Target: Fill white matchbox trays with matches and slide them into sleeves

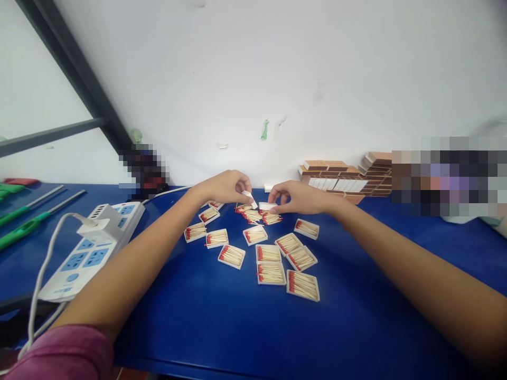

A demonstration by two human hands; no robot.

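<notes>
Pinching a small white matchbox tray [249,199] between thumb and fingers of the left hand [230,186], so clamped on it, definitely not spread apart. Holding that one tilted, with the low end toward the right hand [295,197], right over a messy pile of loose red-tipped matches [251,216]. Clamping a second white tray [268,206] with the right hand too, by the fingertips, pretty much level, above another bunch of matches [271,218]. Keeping the two trays just beside each other, inner ends nearly meeting. Can't tell about any matches inside either one, or about contact with the piles below.

Looking closer to the body than both hands: about a dozen filled trays [302,296] scattered flat on the blue table [190,322], some touching, some on their own, mostly with red heads to the left.

Spotting brown matchboxes [378,174] too, stacked at the back near the wall [237,79], beyond the right hand and off to its right. Over on the left, well apart from the trays, some green-handled tools [24,229], plus a white power strip [71,277] with an adapter [102,232] and a cable [31,316], partly behind the left forearm.
</notes>
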